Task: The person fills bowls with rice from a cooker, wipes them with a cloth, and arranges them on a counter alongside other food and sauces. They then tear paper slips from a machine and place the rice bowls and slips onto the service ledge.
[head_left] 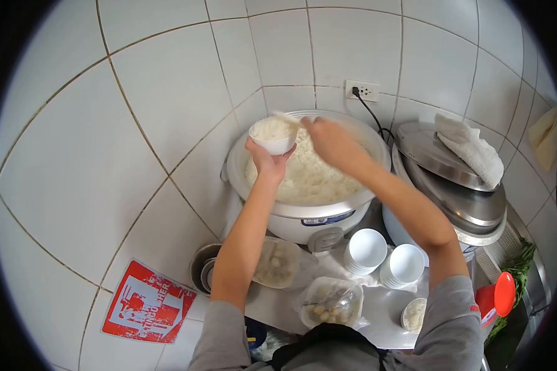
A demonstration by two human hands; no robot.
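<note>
A white bowl point(273, 146) heaped with white rice rests in my left hand point(270, 162), held over the left side of a large rice cooker point(309, 226). My right hand point(329, 140) is closed around the handle of a pale rice paddle point(286, 117), whose flat end lies at the top of the rice in the bowl. Cooked rice point(319, 176) fills much of the cooker below both hands. The paddle is partly blurred.
Stacked white bowls point(366, 249) and a second stack point(406, 264) stand before the cooker. Nearby are a rice-filled bowl point(414, 315), a bagged food container point(332, 303) and another food tub point(277, 264). Metal lids point(442, 157) with a cloth point(471, 148) sit right; tiled walls enclose the corner.
</note>
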